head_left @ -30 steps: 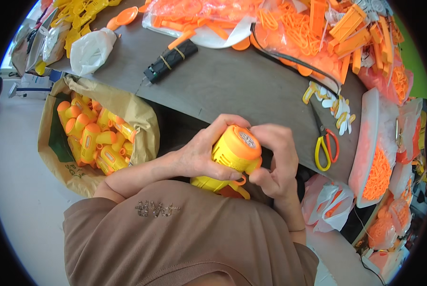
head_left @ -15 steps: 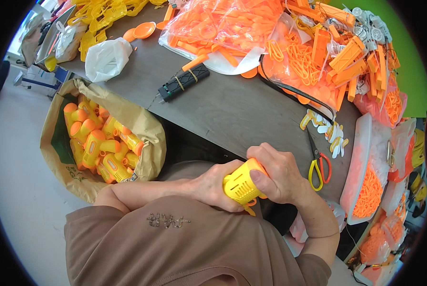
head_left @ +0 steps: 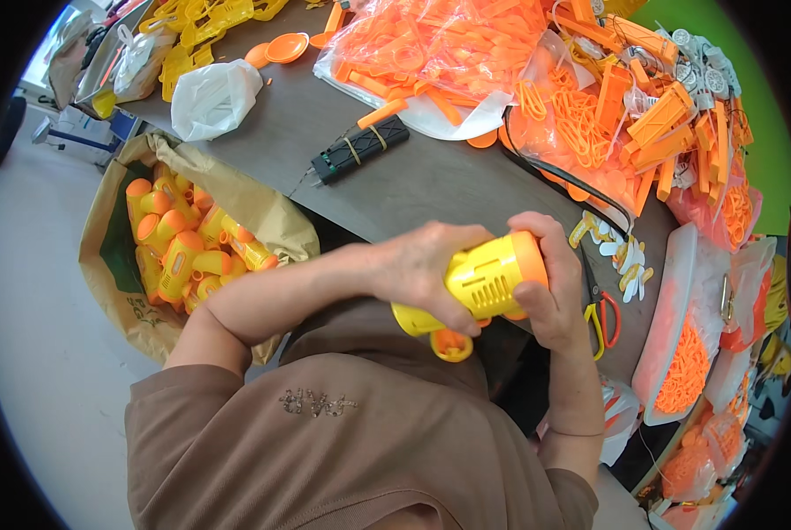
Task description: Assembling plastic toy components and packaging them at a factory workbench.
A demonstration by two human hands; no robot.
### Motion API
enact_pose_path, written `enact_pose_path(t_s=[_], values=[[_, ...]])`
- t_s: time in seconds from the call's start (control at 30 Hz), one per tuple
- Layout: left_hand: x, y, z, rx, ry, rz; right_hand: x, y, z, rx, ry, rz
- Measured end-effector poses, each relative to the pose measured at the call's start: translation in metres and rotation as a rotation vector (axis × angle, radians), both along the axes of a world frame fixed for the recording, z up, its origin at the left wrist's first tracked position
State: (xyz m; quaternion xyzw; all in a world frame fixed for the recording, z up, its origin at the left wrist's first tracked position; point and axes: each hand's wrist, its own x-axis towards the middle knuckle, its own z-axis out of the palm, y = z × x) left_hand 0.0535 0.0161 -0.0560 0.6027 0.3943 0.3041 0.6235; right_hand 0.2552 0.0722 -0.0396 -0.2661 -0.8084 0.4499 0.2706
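Note:
Between my two hands is a yellow plastic toy shaped like a hair dryer point(head_left: 486, 281), tilted above my lap. It has slotted vents, an orange cap at its right end and an orange ring below. My left hand point(head_left: 426, 265) wraps round the yellow barrel from the left. On the other side, my right hand point(head_left: 553, 287) grips the capped end with thumb and fingers. Several similar yellow-and-orange toys point(head_left: 183, 256) fill a brown paper sack point(head_left: 276, 225) to my left.
On the dark table point(head_left: 440, 190) lie a black tool with rubber bands point(head_left: 360, 150), red-and-yellow-handled scissors point(head_left: 600, 318) and small yellow-white pieces point(head_left: 621, 252). Orange parts in clear bags point(head_left: 440, 53) pile up behind. A white bin of orange pieces point(head_left: 665, 309) stands at right.
The toy has turned so its orange-capped end now points right, and it has risen away from my body. My left hand has moved up and forward with it.

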Motion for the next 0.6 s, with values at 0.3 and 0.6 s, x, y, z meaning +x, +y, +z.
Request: enact_pose_path(t_s=[0.3,0.6], values=[[-0.104,0.068,-0.011,0.445,0.68,0.603,-0.009,-0.01,-0.051,0.093,0.278,-0.251],[-0.108,0.1,-0.023,0.313,1.026,0.531,-0.014,-0.005,-0.067,-0.14,0.298,-0.352]])
